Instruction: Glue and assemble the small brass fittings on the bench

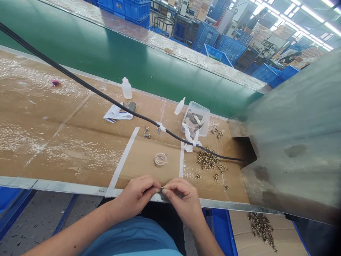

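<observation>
Both hands meet at the front edge of the workbench. My left hand (138, 195) and my right hand (185, 199) are closed in a pinch on one small metal part (161, 189), mostly covered by the fingertips; its exact kind cannot be made out. Just beyond the fingers stands a small round clear cup (160, 160) with a thin stick in it, on a cardboard sheet (138, 167) taped at both sides. To the right lies a pile of small brass-coloured metal parts (207, 159), with several scattered around it.
A black cable (80, 81) crosses above the bench. Behind are white squeeze bottles (127, 89), a folded cloth (117, 113) and a clear plastic box (197, 117). A metal housing (295, 142) stands at right. More parts (262, 229) lie on cardboard lower right. A green conveyor belt (149, 67) runs behind.
</observation>
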`<state>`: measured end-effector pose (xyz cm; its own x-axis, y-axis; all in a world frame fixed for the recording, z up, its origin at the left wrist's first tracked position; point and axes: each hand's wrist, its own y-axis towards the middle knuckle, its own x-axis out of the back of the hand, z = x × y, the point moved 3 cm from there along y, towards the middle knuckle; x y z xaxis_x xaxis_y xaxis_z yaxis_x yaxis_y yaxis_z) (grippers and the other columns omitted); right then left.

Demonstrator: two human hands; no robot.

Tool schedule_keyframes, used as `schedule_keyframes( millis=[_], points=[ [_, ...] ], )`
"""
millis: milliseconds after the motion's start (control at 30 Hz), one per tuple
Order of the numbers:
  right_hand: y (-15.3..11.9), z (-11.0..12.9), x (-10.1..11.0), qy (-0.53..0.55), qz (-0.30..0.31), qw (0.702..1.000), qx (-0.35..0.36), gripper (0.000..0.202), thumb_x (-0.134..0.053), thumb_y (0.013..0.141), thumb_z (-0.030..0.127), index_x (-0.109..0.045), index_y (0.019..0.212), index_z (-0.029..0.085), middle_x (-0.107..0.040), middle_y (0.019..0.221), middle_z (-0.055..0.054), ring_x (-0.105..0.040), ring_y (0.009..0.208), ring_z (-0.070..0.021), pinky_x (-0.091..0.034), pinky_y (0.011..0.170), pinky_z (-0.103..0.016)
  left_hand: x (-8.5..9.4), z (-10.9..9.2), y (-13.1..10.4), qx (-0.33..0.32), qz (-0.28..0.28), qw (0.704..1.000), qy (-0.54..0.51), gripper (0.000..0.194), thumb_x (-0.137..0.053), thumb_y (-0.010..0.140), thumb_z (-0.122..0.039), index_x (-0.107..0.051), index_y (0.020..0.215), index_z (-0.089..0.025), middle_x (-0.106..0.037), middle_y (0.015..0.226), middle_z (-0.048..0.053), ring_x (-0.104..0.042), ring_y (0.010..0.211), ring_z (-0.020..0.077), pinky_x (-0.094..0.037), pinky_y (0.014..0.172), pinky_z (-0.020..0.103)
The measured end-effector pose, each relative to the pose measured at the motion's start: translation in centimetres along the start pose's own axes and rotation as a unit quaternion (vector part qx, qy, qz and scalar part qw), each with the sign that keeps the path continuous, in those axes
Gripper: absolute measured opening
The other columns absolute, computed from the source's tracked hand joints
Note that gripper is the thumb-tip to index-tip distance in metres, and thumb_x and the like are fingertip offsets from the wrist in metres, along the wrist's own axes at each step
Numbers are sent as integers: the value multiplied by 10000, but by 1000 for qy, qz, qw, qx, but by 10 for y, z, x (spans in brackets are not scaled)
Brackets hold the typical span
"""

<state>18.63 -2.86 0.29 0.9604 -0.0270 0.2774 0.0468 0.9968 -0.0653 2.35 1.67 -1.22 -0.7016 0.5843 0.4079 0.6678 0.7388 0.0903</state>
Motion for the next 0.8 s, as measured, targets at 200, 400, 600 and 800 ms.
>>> schedule_keyframes(
  millis=[200,400,600,800],
  points=[
    [0,-2,0,7,-1,1000,-1,80,-674,788,153,-733,756,196,-655,757,-33,-599,719,-154,-456,623,-236,0,1,-1,-1,2,1000,-5,186,-421,913,-142,-600,872,-177,-619,771,24,-561,729,148,-429,672,243],
    [-1,-2,0,5,1,1000,6,78,-668,800,174,-737,771,196,-662,768,-39,-607,732,-161,-466,632,-243,0,2,-1,-2,4,1000,-5,192,-421,914,-146,-606,873,-176,-619,774,28,-559,731,150,-429,669,245],
    [-1,-2,0,3,-2,1000,4,79,-670,793,173,-739,764,196,-663,762,-39,-610,728,-163,-468,630,-246,-1,2,0,-3,7,1000,-4,192,-426,915,-150,-613,886,-181,-628,785,30,-569,742,154,-437,677,245],
    [0,-1,0,5,-1,1000,1,77,-672,790,178,-741,766,203,-662,762,-36,-609,730,-162,-472,632,-244,1,-2,0,2,7,1000,-2,194,-428,912,-145,-614,874,-178,-625,773,26,-566,726,150,-438,666,240]
  ],
)
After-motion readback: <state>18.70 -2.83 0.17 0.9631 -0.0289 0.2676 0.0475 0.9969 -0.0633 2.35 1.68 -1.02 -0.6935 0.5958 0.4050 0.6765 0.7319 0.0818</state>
